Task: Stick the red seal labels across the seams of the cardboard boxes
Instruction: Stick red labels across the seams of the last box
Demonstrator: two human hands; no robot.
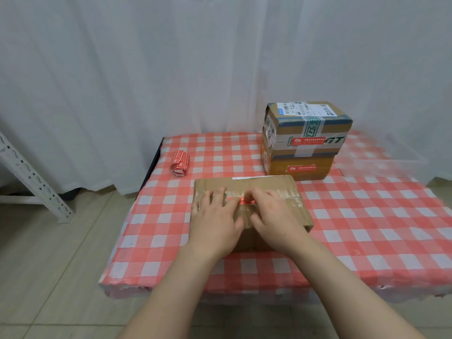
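Note:
A flat cardboard box point(274, 185) lies in front of me on the checked tablecloth, its taped seam running left to right. A red seal label point(241, 201) lies on that seam, mostly hidden between my hands. My left hand point(215, 216) lies flat on the box top with straight fingers over the label's left part. My right hand point(269, 214) presses on the label's right part with its fingers bent down onto it. A roll of red labels point(180, 162) lies at the table's far left.
Two stacked cardboard boxes point(305, 140), each with a red label on its front, stand at the back right. A clear plastic bin point(381, 155) sits to their right. The table's point(367, 228) left edge drops to a tiled floor; a white metal rack point(31, 177) leans far left.

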